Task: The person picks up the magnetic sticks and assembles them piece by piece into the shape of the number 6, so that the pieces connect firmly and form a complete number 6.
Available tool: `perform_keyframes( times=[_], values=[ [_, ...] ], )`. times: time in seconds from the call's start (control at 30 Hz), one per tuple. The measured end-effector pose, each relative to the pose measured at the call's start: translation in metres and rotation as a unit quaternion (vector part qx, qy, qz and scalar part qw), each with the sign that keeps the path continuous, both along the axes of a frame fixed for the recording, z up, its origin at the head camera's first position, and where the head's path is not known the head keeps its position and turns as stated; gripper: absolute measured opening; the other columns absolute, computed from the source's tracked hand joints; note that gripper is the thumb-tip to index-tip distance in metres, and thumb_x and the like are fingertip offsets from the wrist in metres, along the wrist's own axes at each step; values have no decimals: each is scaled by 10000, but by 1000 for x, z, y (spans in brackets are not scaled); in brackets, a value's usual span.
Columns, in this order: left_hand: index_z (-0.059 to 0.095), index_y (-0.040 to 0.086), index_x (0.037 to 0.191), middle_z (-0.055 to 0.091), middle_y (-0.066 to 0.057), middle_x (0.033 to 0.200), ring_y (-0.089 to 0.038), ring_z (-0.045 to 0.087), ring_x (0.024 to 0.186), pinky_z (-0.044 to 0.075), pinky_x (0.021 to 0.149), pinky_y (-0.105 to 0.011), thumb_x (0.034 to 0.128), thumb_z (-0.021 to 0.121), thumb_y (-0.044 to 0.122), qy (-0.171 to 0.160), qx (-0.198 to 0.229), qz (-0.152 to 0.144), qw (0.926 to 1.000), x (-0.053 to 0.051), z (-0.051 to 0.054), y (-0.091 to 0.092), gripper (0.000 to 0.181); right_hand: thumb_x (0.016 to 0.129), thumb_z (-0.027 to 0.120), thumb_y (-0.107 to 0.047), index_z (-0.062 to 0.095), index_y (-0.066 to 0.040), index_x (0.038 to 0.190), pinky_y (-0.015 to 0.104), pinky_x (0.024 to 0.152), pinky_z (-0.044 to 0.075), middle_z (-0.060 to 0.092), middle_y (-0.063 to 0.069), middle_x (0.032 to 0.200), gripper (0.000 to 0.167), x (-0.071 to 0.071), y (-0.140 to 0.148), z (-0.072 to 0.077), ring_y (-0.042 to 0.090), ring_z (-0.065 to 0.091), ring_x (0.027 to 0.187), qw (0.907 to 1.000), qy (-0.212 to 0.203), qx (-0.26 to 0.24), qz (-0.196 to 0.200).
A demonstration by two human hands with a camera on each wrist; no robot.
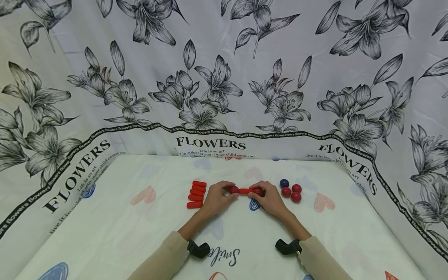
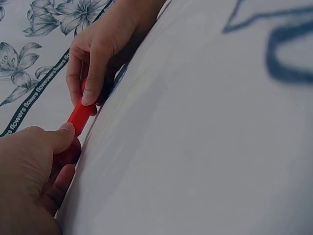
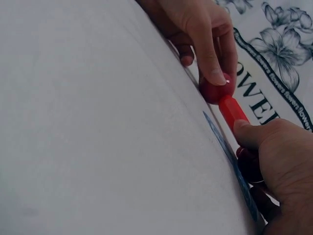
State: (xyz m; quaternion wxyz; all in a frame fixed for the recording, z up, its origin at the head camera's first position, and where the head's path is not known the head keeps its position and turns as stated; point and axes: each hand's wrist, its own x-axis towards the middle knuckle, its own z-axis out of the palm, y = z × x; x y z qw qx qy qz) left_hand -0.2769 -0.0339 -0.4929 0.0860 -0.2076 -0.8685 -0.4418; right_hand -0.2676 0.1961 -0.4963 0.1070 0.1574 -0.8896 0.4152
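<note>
A short red stick (image 1: 245,191) lies in line between two dark red balls, one at each end. My left hand (image 1: 219,197) pinches the left ball (image 1: 234,189) between thumb and fingers. Around the right ball (image 1: 258,191) curl the fingers of my right hand (image 1: 270,198). In the right wrist view, the right thumb presses the near end of the stick (image 3: 233,112), and the ball (image 3: 250,165) is partly hidden under that hand. The left ball (image 3: 215,90) meets the stick's far end. Whether the parts are joined cannot be told.
Several red sticks (image 1: 196,193) lie in a column just left of my left hand. Right of my right hand sit a dark blue ball (image 1: 284,182) and three dark red balls (image 1: 296,197). A floral curtain (image 1: 210,97) rises behind the white patterned table cover (image 1: 115,217).
</note>
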Motion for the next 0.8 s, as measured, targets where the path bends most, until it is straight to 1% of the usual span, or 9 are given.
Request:
perform_keyframes(
  times=[0.17, 0.27, 0.4, 0.5, 0.57, 0.67, 0.73, 0.8],
  values=[
    [665, 137, 1166, 688, 53, 1030, -89, 597, 902, 482, 755, -237, 813, 743, 327, -41, -19, -3, 10000, 1, 2, 0, 409, 819, 732, -340, 704, -233, 1046, 283, 729, 403, 639, -86, 925, 252, -1, 0, 0, 155, 501, 830, 10000, -55, -13, -19],
    [657, 127, 1180, 688, 44, 1040, -98, 605, 919, 486, 769, -248, 816, 741, 319, 3, 14, -83, 10000, 0, 2, -1, 420, 817, 730, -354, 705, -244, 1044, 283, 724, 404, 641, -89, 919, 253, -2, 1, -1, 153, 503, 826, 10000, -55, -15, -21],
    [650, 136, 1193, 688, 58, 1051, -99, 622, 942, 492, 800, -277, 813, 743, 319, 15, 51, -94, 9999, -3, 1, -3, 432, 812, 735, -349, 709, -246, 1038, 274, 722, 411, 653, -89, 927, 250, -4, 2, -3, 152, 508, 824, 9999, -74, -74, -12],
    [649, 147, 1196, 687, 56, 1061, -103, 636, 950, 496, 829, -297, 809, 748, 316, -126, 114, -73, 9998, -3, 3, -5, 434, 810, 741, -327, 712, -250, 1026, 265, 722, 411, 661, -85, 934, 232, -4, 3, -3, 154, 512, 824, 9998, -109, -138, 7],
    [645, 136, 1203, 684, 16, 1087, -130, 640, 959, 505, 828, -311, 814, 746, 290, -265, 208, -127, 9994, -3, 8, -6, 430, 810, 742, -319, 712, -258, 1019, 262, 719, 410, 662, -82, 932, 220, -5, 4, -3, 156, 514, 820, 9998, -124, -151, 23],
    [640, 122, 1204, 672, -47, 1124, -159, 638, 956, 530, 779, -294, 832, 729, 238, -504, 357, -220, 9978, -4, 19, -11, 400, 813, 738, -323, 711, -268, 1016, 259, 721, 410, 663, -83, 934, 212, -5, 5, -3, 155, 514, 822, 9998, -155, -151, 36],
    [644, 132, 1197, 664, -75, 1145, -160, 633, 946, 538, 750, -269, 848, 711, 199, -617, 449, -273, 9967, -6, 28, -16, 362, 814, 736, -327, 709, -277, 1014, 257, 716, 407, 660, -84, 931, 208, -5, 5, -3, 154, 512, 821, 9997, -184, -158, 38],
    [655, 161, 1180, 669, -78, 1137, -143, 633, 927, 538, 739, -250, 857, 699, 171, -647, 500, -290, 9962, -10, 36, -25, 326, 815, 736, -326, 707, -286, 1012, 255, 712, 403, 657, -84, 929, 203, -5, 6, -2, 153, 509, 821, 9996, -216, -172, 33]
  ],
)
